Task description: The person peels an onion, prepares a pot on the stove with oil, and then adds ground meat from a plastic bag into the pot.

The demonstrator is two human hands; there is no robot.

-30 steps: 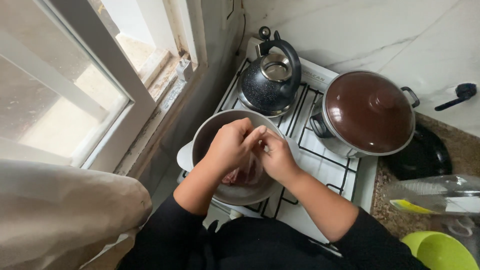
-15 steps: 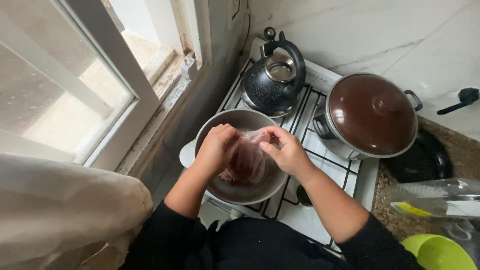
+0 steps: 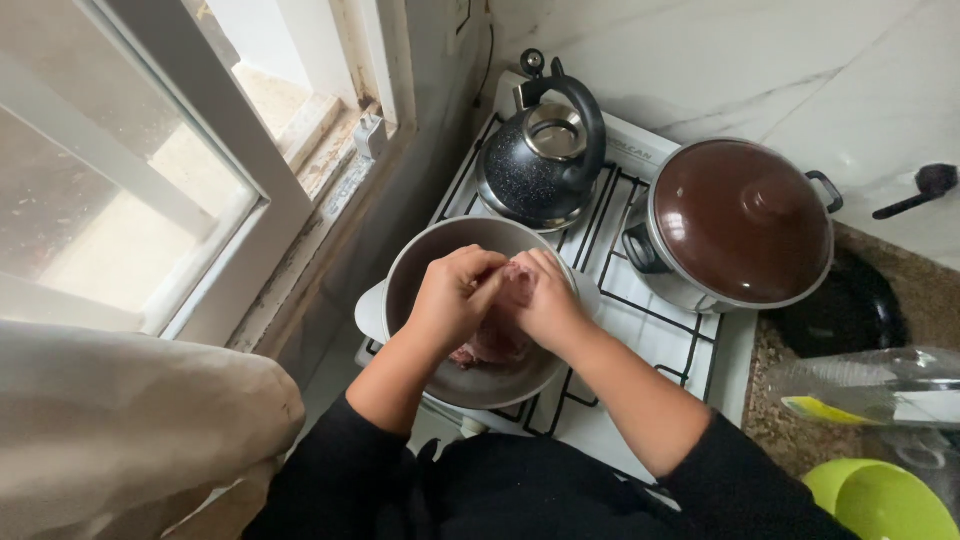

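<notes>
Head view, one frame.

Left hand (image 3: 455, 298): centre of frame, over the grey pan, fingers curled shut on the pink raw meat (image 3: 495, 335), knuckles up. Right hand (image 3: 542, 300): just beside and touching the left, fingers likewise closed on the same meat, pinching its upper edge. Both hands pressed together above the pan's middle; both forearms entering from the lower edge, in black sleeves.

Pink raw meat: directly beneath and between the two hands, partly hidden by them, lower part hanging into the pan; whether wrapped in thin plastic cannot be told.

Grey pan (image 3: 420, 265): round, on the front left burner of a white stove (image 3: 655, 335), centre of frame.

Black kettle (image 3: 545, 150): upper centre, on the rear burner, behind the pan, handle arched over a steel lid.

Brown-lidded pot (image 3: 740, 222): right of centre, on the right burner, side handles showing.

Window frame (image 3: 255, 150): upper left, white, along the sill.

Green bowl (image 3: 880, 500): lower right corner, well apart from the hands.

Clear plastic bottle (image 3: 870, 385): right edge, lying on its side above the bowl.
</notes>
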